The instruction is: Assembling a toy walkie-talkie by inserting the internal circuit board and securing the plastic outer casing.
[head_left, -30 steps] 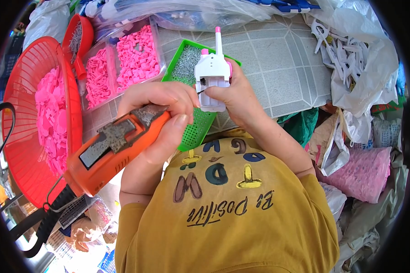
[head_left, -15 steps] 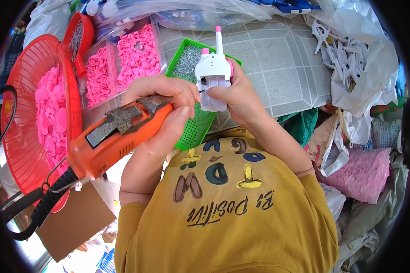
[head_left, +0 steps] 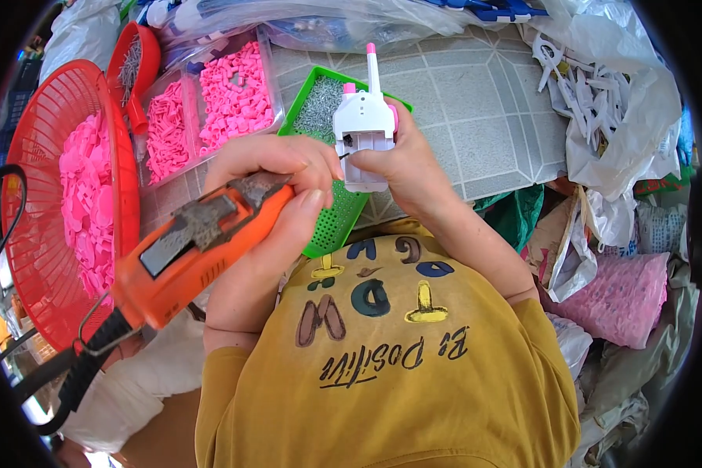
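Observation:
My left hand is wrapped round an orange electric screwdriver with dark, worn patches and a black cord at its rear. Its thin bit points at the toy, close to my right thumb. In my right hand is a white plastic toy body, its open compartment facing up. A pink-tipped rod sticks out of its far end, and pink parts show at its sides. My right thumb lies over the compartment; whether the bit touches a screw there I cannot make out. Beneath both hands sits a green perforated basket holding small metal screws.
Pink plastic pieces fill a clear divided tray and a red basket at left. A red scoop holds metal pieces. White plastic parts lie in a bag at far right. Whitish cloth shows at lower left.
The screwdriver's rear end has dipped slightly down and left with my left hand. Whitish cloth has come into view at lower left, where brown cardboard showed. My right hand and toy barely moved.

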Demonstrator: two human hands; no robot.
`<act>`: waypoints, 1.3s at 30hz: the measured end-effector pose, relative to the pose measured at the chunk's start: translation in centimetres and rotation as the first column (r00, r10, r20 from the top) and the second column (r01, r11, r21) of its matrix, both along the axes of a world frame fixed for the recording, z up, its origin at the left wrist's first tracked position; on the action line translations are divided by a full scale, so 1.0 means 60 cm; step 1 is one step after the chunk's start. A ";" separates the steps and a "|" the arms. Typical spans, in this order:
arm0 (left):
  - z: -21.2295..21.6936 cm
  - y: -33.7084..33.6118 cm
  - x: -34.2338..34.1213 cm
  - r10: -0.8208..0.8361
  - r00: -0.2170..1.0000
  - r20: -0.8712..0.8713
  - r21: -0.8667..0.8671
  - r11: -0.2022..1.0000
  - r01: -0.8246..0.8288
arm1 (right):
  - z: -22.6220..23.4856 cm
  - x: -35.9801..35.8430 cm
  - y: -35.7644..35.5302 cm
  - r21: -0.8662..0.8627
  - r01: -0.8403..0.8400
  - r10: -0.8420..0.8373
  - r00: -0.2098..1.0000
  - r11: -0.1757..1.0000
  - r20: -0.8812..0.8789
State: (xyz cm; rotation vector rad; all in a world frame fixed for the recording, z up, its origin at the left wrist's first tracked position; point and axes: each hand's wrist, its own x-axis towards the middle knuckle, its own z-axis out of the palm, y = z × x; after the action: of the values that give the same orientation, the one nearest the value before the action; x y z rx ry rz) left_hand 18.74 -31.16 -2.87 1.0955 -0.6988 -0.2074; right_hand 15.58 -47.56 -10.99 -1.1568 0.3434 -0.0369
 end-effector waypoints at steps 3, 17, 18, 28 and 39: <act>0.008 0.002 -0.004 -0.011 1.000 0.015 0.003 1.000 0.011 | 0.006 -0.002 -0.001 0.010 -0.001 0.002 1.000 1.000 -0.019; -0.024 -0.011 0.006 0.075 0.985 0.154 0.014 0.997 -0.078 | 0.014 0.000 -0.005 0.236 0.000 0.003 1.000 0.972 -0.010; -0.024 -0.011 0.006 0.073 0.986 0.153 0.003 0.997 -0.074 | 0.014 0.000 -0.005 0.237 -0.004 0.006 1.000 0.972 -0.009; -0.026 0.000 0.009 -0.009 0.997 0.078 -0.003 1.000 0.009 | 0.016 0.000 -0.005 0.238 0.001 0.002 1.000 0.971 -0.014; -0.041 -0.012 0.033 -0.041 0.993 0.113 -0.046 0.998 0.047 | 0.012 -0.002 -0.002 0.249 -0.005 0.004 1.000 0.969 0.007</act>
State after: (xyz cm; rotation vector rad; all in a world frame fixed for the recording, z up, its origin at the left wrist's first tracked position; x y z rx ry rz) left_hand 20.71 -31.91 -5.32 1.0518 -0.8244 -0.1668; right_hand 15.45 -47.70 -10.26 -0.9085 0.3295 0.0066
